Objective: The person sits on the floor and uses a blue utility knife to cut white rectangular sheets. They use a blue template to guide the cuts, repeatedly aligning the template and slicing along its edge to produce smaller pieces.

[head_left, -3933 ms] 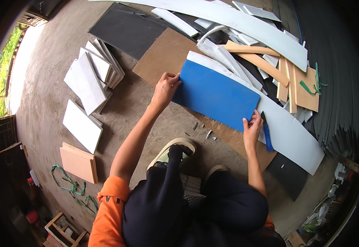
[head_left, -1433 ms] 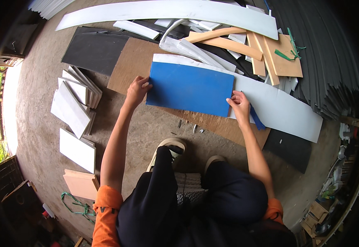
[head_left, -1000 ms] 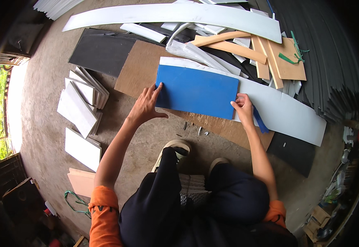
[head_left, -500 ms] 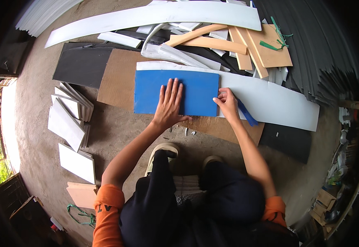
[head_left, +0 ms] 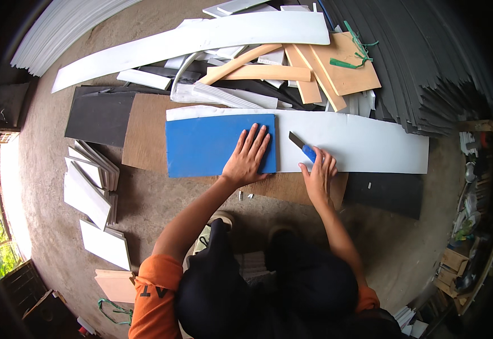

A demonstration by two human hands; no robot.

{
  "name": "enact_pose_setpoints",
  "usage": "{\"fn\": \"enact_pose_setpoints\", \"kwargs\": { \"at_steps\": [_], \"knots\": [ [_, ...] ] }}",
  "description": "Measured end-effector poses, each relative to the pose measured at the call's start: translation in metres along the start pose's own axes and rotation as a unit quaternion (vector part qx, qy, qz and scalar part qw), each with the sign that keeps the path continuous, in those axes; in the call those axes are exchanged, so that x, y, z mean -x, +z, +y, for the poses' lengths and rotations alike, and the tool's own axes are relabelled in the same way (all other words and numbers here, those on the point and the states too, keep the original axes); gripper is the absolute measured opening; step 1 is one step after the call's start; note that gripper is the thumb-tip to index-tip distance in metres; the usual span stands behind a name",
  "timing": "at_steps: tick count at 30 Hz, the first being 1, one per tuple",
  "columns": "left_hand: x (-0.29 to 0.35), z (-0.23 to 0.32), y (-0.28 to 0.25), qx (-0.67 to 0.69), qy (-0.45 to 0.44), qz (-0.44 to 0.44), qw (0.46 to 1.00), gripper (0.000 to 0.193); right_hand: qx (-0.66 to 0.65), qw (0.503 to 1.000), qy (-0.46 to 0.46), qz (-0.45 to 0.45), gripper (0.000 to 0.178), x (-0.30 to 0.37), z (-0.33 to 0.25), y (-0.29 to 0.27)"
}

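My left hand (head_left: 247, 159) lies flat, fingers spread, on the right part of a blue rectangular board (head_left: 201, 146). That board rests on a long white sheet (head_left: 365, 144), whose strip shows above its far edge. In my right hand (head_left: 321, 174) is a knife (head_left: 304, 148) with a blue handle and a dark blade pointing to the upper left. The blade is a little right of the blue board's right edge, over the white sheet; whether it touches the sheet I cannot tell. Beneath the sheet is a brown board (head_left: 147, 135).
Beyond the sheet lies a heap of white offcuts and tan strips (head_left: 269, 72), with a long white strip (head_left: 201, 44) across it. Cut white pieces (head_left: 91, 192) stand stacked at left. Dark sheets (head_left: 410, 62) are piled at far right. Green ties (head_left: 351, 56) lie on a tan piece.
My right hand has left the blue board's right edge and now holds the knife raised over the white sheet. My left hand has shifted toward the board's right side.
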State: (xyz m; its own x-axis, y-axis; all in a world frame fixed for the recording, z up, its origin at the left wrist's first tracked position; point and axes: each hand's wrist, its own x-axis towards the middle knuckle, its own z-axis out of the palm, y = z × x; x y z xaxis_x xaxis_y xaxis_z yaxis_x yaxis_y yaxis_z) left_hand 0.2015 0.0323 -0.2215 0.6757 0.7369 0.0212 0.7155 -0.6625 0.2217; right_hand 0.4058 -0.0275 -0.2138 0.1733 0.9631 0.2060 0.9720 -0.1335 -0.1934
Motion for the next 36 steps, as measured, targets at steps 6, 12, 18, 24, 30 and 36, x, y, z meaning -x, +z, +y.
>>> {"fn": "enact_pose_setpoints", "kwargs": {
  "at_steps": [6,12,18,24,30,36],
  "knots": [
    [-0.003,0.006,-0.007,0.01,0.0,0.01,1.0,0.098,-0.069,0.994,-0.037,-0.073,0.033,-0.012,0.023,-0.015],
    [0.001,0.005,-0.014,-0.023,0.006,0.012,1.0,0.1,-0.168,0.968,0.051,-0.18,0.031,-0.053,0.01,-0.088],
    [0.006,-0.002,-0.018,0.023,0.001,0.021,1.0,0.101,-0.148,0.96,0.062,-0.232,0.032,-0.072,-0.013,-0.085],
    [0.0,-0.002,-0.014,0.061,0.019,0.041,0.997,0.102,-0.224,0.954,0.073,-0.183,0.02,-0.045,-0.029,0.01],
    [0.001,-0.009,-0.015,0.062,0.014,0.013,0.998,0.103,-0.118,0.968,0.088,-0.202,0.029,-0.071,-0.073,0.026],
    [-0.004,-0.008,-0.014,0.08,0.014,0.003,0.997,0.105,-0.064,0.988,0.047,-0.131,0.027,-0.08,-0.084,0.031]
  ]
}}
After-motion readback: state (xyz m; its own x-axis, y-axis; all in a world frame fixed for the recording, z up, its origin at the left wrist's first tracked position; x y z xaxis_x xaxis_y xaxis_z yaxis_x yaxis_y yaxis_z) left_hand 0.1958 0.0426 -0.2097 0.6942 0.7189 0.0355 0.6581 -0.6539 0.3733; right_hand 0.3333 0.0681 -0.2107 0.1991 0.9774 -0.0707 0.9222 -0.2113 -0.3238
